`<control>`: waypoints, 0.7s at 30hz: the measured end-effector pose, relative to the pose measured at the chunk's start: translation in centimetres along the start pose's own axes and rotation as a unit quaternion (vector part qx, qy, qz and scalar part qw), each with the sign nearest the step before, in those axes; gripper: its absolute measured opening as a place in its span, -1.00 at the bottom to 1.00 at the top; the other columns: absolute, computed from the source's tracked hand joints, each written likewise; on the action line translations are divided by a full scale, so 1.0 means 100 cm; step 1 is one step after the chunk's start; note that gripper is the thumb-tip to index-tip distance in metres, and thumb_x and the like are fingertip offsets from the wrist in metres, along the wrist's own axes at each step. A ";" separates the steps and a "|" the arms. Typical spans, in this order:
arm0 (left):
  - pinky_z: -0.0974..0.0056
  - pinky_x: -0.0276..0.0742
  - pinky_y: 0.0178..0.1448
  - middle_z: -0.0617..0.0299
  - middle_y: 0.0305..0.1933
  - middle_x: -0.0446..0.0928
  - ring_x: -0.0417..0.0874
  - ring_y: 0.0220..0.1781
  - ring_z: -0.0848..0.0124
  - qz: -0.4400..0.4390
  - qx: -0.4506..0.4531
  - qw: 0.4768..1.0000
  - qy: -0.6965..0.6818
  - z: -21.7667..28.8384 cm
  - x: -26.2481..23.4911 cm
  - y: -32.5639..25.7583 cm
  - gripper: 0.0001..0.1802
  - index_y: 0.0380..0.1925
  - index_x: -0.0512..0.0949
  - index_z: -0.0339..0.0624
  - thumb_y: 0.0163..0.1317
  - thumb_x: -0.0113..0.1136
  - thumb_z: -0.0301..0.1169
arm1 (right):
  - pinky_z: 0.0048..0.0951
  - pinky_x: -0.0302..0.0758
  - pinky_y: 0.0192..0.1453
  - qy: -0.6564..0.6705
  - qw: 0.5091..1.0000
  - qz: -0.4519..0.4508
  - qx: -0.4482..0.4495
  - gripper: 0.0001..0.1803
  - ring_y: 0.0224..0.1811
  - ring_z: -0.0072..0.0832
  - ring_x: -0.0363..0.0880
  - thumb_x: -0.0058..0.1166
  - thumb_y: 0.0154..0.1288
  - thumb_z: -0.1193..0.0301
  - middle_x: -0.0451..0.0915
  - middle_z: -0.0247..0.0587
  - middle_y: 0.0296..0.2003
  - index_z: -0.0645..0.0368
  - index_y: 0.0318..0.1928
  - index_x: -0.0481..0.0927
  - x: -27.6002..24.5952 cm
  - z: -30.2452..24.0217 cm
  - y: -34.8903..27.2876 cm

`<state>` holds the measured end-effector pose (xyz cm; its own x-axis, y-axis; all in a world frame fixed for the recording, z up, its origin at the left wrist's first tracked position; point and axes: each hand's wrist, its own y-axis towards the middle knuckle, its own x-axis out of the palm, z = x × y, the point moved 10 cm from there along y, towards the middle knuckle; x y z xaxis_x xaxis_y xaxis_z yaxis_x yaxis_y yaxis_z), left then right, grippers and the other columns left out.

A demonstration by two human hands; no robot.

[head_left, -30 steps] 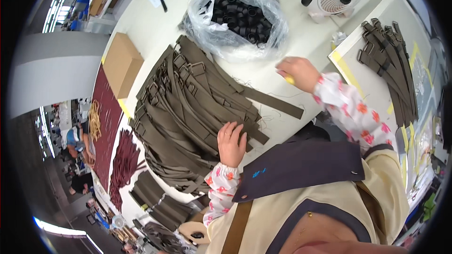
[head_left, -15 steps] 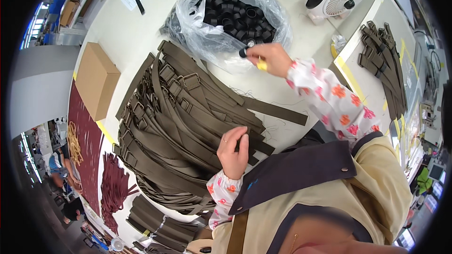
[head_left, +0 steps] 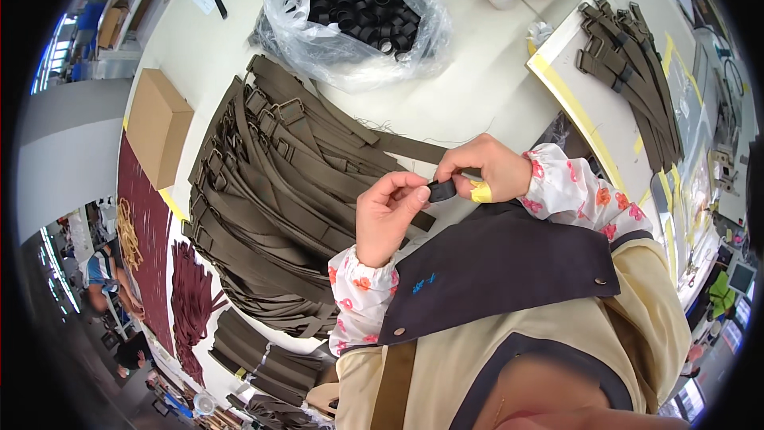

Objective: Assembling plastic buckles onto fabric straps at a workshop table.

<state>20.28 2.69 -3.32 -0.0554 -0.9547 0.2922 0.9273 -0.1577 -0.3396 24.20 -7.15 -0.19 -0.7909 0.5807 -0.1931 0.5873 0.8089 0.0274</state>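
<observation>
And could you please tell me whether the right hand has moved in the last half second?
Yes: the right hand has moved away from the bag, lower in the view, and is now beside the left hand.

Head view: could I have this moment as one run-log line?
left hand: grip on black loop; right hand: grip on same loop; brown straps: piled at left; clear bag: open, black loops inside

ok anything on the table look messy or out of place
One olive strap juts from the bunched pile toward the right hand, and loose threads litter the white table beside it.
</observation>
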 end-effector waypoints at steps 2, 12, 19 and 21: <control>0.52 0.45 -0.25 0.29 -0.44 0.50 0.50 -0.42 0.60 0.047 0.003 0.999 0.002 0.000 0.000 -0.004 -0.86 -0.26 0.47 -0.35 0.16 0.09 -0.56 | -0.52 0.48 -0.30 0.186 0.980 0.044 0.053 -0.89 -0.52 -0.61 0.49 -0.01 -0.04 0.61 0.53 -0.30 -0.55 0.26 -0.40 0.46 -0.001 0.008 -0.010; 0.50 0.46 -0.26 0.27 -0.38 0.51 0.51 -0.40 0.59 0.131 0.033 0.990 0.033 -0.035 -0.011 -0.026 -0.86 -0.25 0.46 -0.34 0.22 0.02 -0.51 | -0.55 0.47 -0.30 0.277 0.934 0.150 0.168 -0.89 -0.43 -0.58 0.52 -0.10 0.17 0.56 0.51 -0.27 -0.42 0.27 -0.27 0.42 0.044 0.088 -0.060; 0.47 0.45 -0.33 0.23 -0.42 0.52 0.52 -0.43 0.55 0.228 0.046 0.930 0.283 -0.060 -0.074 -0.050 -0.89 -0.35 0.52 -0.31 0.14 0.11 -0.50 | -0.30 0.46 -0.36 -0.110 0.981 0.112 0.113 -0.65 -0.44 -0.25 0.52 0.18 0.01 0.40 0.44 -0.13 -0.24 0.14 -0.15 0.43 0.034 0.106 -0.062; 0.46 0.45 -0.37 0.20 -0.44 0.52 0.53 -0.46 0.52 0.225 0.049 0.920 0.316 -0.066 -0.075 -0.050 -0.90 -0.36 0.52 -0.30 0.13 0.12 -0.50 | -0.25 0.46 -0.35 -0.152 0.983 0.095 0.032 -0.66 -0.38 -0.20 0.52 0.14 0.06 0.31 0.41 -0.13 -0.23 0.14 -0.17 0.41 0.055 0.103 -0.043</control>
<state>13.62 8.95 -9.68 0.1668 -0.8784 -0.4479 0.9363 0.2835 -0.2072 19.12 -8.40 -11.52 -0.5831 0.6588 -0.4754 0.7371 0.6750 0.0313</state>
